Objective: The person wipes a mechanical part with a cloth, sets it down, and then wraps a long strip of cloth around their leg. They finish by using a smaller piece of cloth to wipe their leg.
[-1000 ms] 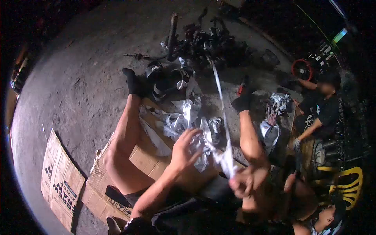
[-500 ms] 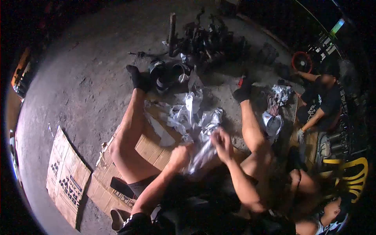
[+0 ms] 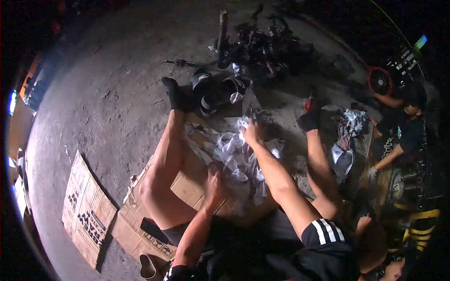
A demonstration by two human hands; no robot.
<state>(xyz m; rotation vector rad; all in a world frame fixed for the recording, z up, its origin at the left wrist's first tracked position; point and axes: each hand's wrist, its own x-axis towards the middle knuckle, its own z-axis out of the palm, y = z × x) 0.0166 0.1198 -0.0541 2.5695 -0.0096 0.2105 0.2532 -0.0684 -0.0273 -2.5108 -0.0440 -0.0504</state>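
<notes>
White and grey cloth scraps lie heaped between the outstretched legs, partly on flattened cardboard. My right hand reaches to the far side of the heap, its fingers at a pale piece of cloth; blur hides whether they grip it. Nearer to the body, my left hand hovers at the near left edge of the scraps, smeared by motion, and its fingers cannot be made out.
Dark metal parts and black cylindrical containers stand beyond the feet. Another person sits at the right near a cloth bundle. A printed cardboard piece lies left, and a yellow chair stands at lower right.
My right hand has moved forward from the near side of the cloth heap to its far side. My left hand has come away from the cloth strip. The whole view has shifted slightly.
</notes>
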